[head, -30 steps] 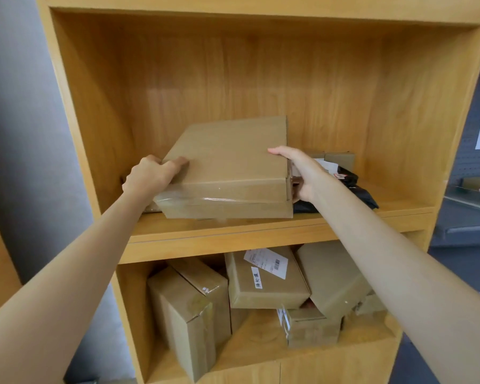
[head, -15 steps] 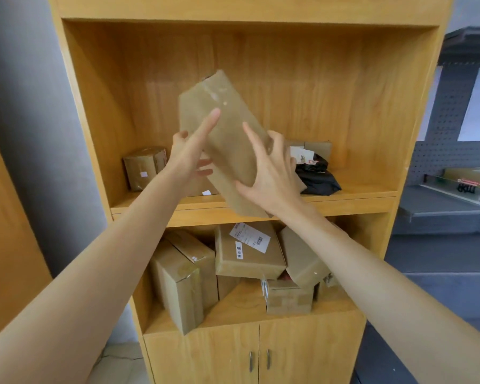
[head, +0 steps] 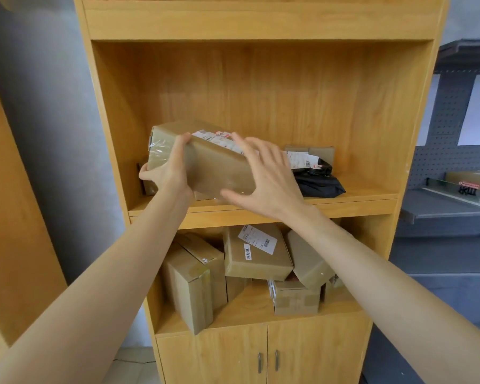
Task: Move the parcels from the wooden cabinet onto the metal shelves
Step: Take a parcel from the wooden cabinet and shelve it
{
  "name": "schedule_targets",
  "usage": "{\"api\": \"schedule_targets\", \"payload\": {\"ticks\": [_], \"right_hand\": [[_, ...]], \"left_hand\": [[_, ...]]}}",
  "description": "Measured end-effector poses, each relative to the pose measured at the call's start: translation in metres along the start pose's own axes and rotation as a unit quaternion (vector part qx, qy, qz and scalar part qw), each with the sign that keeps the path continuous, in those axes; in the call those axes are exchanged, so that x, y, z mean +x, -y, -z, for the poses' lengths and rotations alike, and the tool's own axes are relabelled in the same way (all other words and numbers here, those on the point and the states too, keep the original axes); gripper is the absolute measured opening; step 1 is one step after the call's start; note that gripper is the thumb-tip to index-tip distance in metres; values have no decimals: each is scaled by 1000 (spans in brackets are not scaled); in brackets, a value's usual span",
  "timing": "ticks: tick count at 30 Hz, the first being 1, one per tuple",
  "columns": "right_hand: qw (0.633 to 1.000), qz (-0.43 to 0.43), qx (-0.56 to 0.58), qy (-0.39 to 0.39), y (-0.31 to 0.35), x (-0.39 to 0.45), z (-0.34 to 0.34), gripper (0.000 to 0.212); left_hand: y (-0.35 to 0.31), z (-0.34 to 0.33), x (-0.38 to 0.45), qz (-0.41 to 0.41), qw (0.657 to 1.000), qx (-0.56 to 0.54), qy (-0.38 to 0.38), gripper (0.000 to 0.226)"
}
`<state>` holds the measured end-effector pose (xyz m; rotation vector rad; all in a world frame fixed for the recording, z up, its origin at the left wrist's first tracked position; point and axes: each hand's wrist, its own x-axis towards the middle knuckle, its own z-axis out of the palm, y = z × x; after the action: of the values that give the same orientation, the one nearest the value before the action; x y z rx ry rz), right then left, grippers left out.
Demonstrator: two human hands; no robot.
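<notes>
A: Where is the box now?
B: In front of the cabinet's upper shelf, tilted, its labelled face turned up and away. Whether its low edge touches the shelf I cannot tell.

A: And the left hand?
B: It grips the box at the left end. The thumb lies over the top edge, the fingers curl under the taped end. The forearm reaches up from the lower left, wrist bent slightly in.

A: The right hand?
B: Spread flat, fingers straight and fanned, palm toward the box's right end. The fingertips overlap the label edge and the thumb points left along the lower corner. It is blurred, so I cannot say whether the palm presses the cardboard or sits just off it. Nothing is clenched there.

A: What else sits on that shelf?
B: A black bag to the right, with a white label, and a small carton behind it. Another brown parcel peeks out behind the left hand.

A: Below?
B: A heap of parcels leaning on each other in the lower compartment, above two closed doors. A grey metal shelf stands off to the right.
</notes>
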<state>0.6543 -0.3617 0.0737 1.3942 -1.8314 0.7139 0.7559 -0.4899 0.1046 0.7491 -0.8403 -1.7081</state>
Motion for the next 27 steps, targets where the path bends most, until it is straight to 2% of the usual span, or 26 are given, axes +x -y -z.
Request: {"api": "schedule_targets", "payload": {"ticks": [1, 3, 4, 6, 8, 9, 11, 14, 16, 24, 27], "right_hand": [[995, -70, 70, -6, 0, 2, 5, 91], [956, -212, 202, -11, -6, 5, 11, 88], [922, -281, 265, 5, -10, 7, 13, 89], [829, -400, 386, 63, -19, 9, 12, 94], [737, -476, 464, 121, -21, 7, 6, 99], [706, -497, 485, 141, -21, 5, 3, 100], [669, -511, 514, 167, -20, 2, 1, 92], [645, -490, 558, 180, -21, 0, 0, 67], [644, -480, 570, 174, -22, -1, -1, 61], [675, -466, 561, 111, -26, -7, -10, 73], [684, -462, 557, 92, -29, -8, -11, 80]], "left_hand": [[1, 6, 5, -15, 1000, -3, 15, 106], [1, 19, 14, -28, 998, -14, 48, 102], [1, 25, 19, -26, 997, -23, 62, 99], [1, 34, 28, -21, 995, -44, 85, 96], [3, 39, 31, -17, 993, -56, 104, 95], [4, 40, 33, -16, 992, -58, 111, 95], [5, 42, 36, -12, 990, -63, 125, 92], [8, 44, 39, -12, 987, -65, 147, 88], [10, 44, 42, -10, 985, -65, 160, 85], [11, 47, 49, 12, 974, -63, 218, 105], [15, 52, 50, 24, 973, -45, 226, 124]]}}
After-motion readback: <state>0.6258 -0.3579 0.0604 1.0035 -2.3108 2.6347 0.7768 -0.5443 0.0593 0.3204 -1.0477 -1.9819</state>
